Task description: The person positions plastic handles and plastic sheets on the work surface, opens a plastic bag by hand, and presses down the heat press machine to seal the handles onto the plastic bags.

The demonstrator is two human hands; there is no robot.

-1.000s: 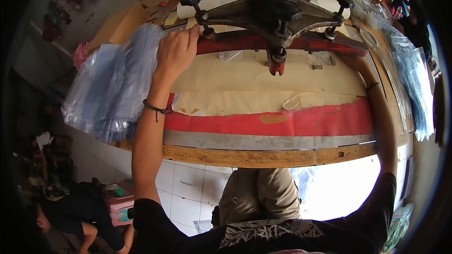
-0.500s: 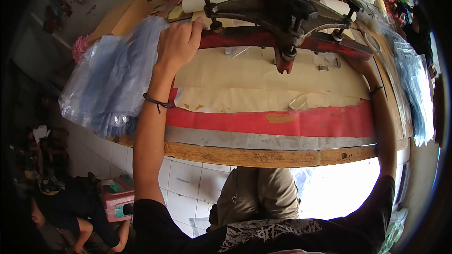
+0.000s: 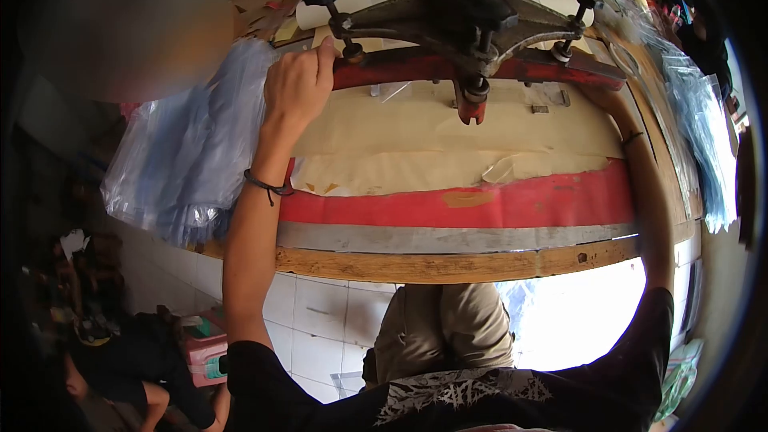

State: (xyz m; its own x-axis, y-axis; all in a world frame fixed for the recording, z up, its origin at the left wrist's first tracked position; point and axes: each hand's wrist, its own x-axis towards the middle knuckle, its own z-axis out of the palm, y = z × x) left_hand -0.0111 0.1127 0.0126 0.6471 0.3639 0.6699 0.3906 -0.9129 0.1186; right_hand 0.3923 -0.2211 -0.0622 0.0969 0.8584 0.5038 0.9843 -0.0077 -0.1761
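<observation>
My left hand (image 3: 300, 84) is closed round the left end of a dark red metal bar (image 3: 400, 66), thumb on top. At the bar's right end is my right hand (image 3: 600, 96), mostly hidden beneath it, its fingers out of sight. The bar hangs under a black metal frame (image 3: 424, 20) with screw knobs. Below the bar lies a tan sheet (image 3: 400, 132) with a torn front edge, over a red sheet (image 3: 528, 202). A grey metal strip (image 3: 432, 238) runs along the wooden table edge (image 3: 416, 266).
Clear plastic bags (image 3: 188, 144) lie left of my left arm, and more plastic sheets (image 3: 708, 128) hang at the right. Behind the frame is a white roll (image 3: 316, 14). A person in black (image 3: 136, 356) is low at the left, near a pink stool (image 3: 204, 352).
The whole view shifted slightly and back. Both hands keep their places at the bar. A blurred round patch now covers the upper left.
</observation>
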